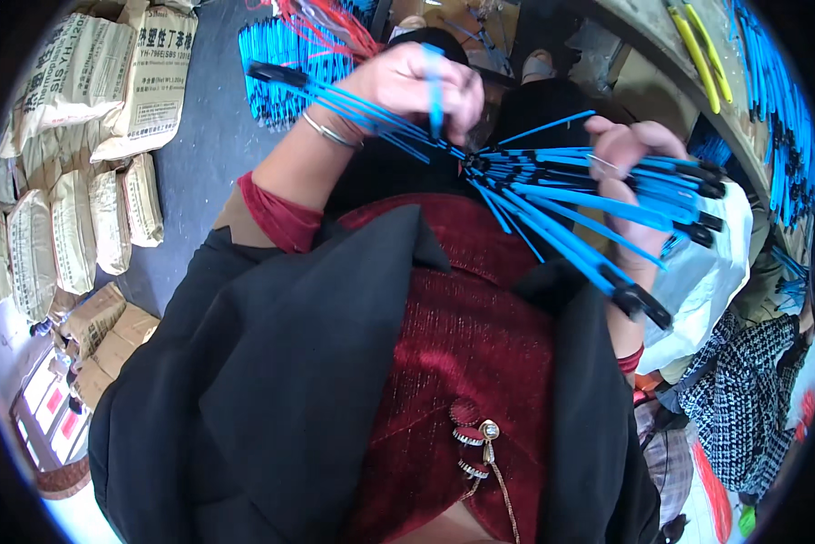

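Observation:
My left hand (421, 86) is closed around a few blue straps with black tips (335, 95), one strap looped over a finger. My right hand (629, 168) grips a fanned bundle of the same blue black-tipped straps (598, 213). The two groups meet at a point between the hands (473, 163). Both hands are raised in front of my body, above my dark jacket and red velvet top (462, 317). A thin bangle sits on my left wrist (327, 132).
Stacked paper sacks (81, 136) stand on the left on a grey floor (203, 145). More blue straps lie piled on the floor ahead (285, 68) and hang on the right (779, 100). A white plastic bag (711, 272) and a checked cloth (743, 381) sit at the right.

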A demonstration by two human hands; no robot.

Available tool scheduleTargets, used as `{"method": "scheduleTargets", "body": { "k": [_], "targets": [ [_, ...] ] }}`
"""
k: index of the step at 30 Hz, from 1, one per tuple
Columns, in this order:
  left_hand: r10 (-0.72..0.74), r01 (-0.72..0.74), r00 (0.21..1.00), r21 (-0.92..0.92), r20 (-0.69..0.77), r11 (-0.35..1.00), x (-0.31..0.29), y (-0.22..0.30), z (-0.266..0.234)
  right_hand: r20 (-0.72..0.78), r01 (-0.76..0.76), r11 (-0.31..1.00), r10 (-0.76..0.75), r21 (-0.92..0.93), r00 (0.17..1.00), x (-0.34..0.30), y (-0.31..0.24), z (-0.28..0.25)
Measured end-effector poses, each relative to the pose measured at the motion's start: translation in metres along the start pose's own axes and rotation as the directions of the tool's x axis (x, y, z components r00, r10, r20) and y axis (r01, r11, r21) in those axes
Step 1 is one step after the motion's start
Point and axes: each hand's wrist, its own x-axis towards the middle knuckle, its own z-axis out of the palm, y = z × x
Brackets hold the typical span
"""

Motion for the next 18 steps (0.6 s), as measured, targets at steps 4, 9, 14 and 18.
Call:
{"method": "scheduleTargets", "body": {
  "k": [4, 9, 14, 18],
  "targets": [
    [-0.054, 0.063, 0.991, 0.067, -0.121, 0.996, 0.010, -0.009, 0.020, -0.100, -0.038, 0.938, 0.004, -0.345, 0.995, -0.002, 0.003, 0.019],
    [-0.001, 0.023, 0.983, 0.118, -0.185, 0.993, 0.012, -0.014, 0.024, -0.133, -0.038, 0.965, 0.003, -0.260, 0.991, -0.005, 0.004, 0.041],
    [0.054, 0.016, 0.974, 0.305, -0.220, 0.952, 0.014, -0.005, 0.028, -0.117, -0.024, 0.966, -0.006, -0.257, 0.993, -0.002, 0.005, 0.048],
    [0.025, 0.054, 0.967, 0.299, -0.254, 0.953, 0.015, -0.004, 0.026, -0.109, -0.003, 0.956, -0.030, -0.293, 0.994, 0.000, 0.006, 0.051]
  ]
}}
